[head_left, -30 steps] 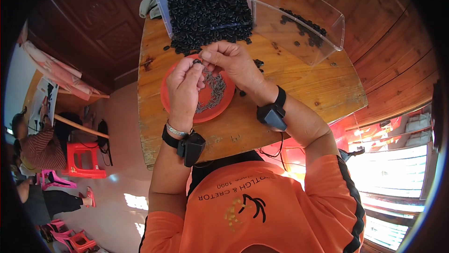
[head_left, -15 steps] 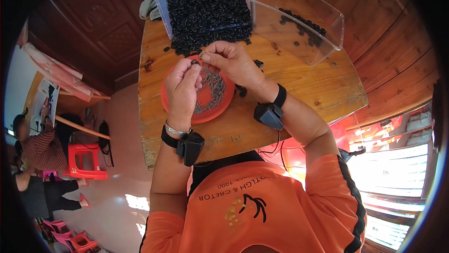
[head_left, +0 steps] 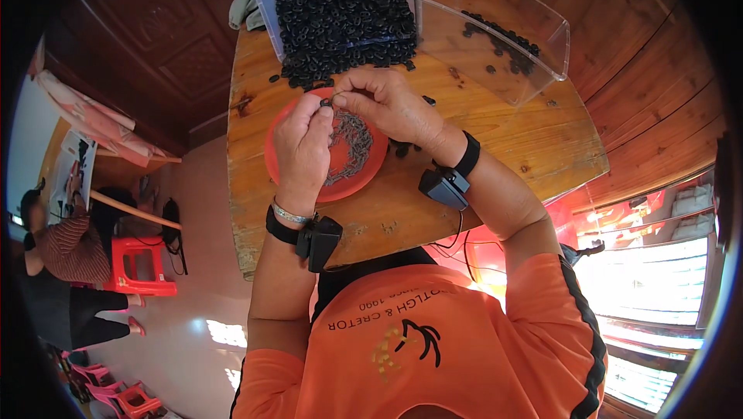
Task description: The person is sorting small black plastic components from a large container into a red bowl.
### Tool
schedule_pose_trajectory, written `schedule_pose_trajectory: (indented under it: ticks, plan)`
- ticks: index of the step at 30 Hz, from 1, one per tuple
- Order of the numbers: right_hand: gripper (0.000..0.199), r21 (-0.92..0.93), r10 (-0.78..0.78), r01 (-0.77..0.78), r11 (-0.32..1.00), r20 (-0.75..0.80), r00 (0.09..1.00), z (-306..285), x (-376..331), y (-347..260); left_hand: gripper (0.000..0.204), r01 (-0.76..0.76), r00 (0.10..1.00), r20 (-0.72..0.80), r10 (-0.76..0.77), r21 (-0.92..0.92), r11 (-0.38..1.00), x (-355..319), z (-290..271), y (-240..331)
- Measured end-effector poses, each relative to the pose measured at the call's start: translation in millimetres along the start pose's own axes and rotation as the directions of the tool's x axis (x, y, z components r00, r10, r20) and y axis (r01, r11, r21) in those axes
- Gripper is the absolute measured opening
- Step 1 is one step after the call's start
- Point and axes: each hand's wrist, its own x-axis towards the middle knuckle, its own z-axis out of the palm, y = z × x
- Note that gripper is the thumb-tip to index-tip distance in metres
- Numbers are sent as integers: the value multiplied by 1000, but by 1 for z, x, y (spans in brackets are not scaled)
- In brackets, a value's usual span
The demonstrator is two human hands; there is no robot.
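My left hand point(head_left: 303, 144) is closed in a pinch on a small black oval piece point(head_left: 326, 102), held at the fingertips. Up against it, the thumb and forefinger of my right hand point(head_left: 393, 108) press together; whatever they grip is too small to make out. Both hands are over the far side of an orange-red plate point(head_left: 274, 154). In the plate lie many small grey metal pins point(head_left: 356, 154), partly covered by my left hand. Loose black oval pieces point(head_left: 340, 13) fill a tub just beyond the hands and spill onto the table.
The translucent tub point(head_left: 263, 5) lies tipped toward me on the wooden table point(head_left: 511, 164). At the far right stands a clear box point(head_left: 566, 51) with some black pieces inside. Off to the left are a red stool point(head_left: 143, 266) and people point(head_left: 73, 253). A cable hangs near my lap.
My hands stay together over the plate, with the right fingertips still at the black piece. The left fingers have shifted slightly around it. At far left, a person has moved a little.
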Motion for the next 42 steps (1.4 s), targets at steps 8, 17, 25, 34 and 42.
schedule_pose_trajectory:
  ticks: [8,17,25,34,42]
  plan:
    - [11,-79,-96,93,993,-44,994,-2,2,-1,14,24,999,23,-22,-65,998,-2,0,4]
    - [11,-96,-123,119,988,-45,991,-3,1,-1,15,59,998,22,-58,-49,997,-1,-1,2]
    - [11,-94,-98,93,991,-49,994,-3,2,-2,15,42,999,22,-40,-58,997,0,-1,1]
    - [11,-120,-107,103,987,-29,994,-2,1,-3,15,48,999,26,-47,-25,999,-2,-1,6]
    - [11,-224,-206,196,955,-19,978,-2,0,0,14,82,995,56,-80,-35,996,-4,2,5]
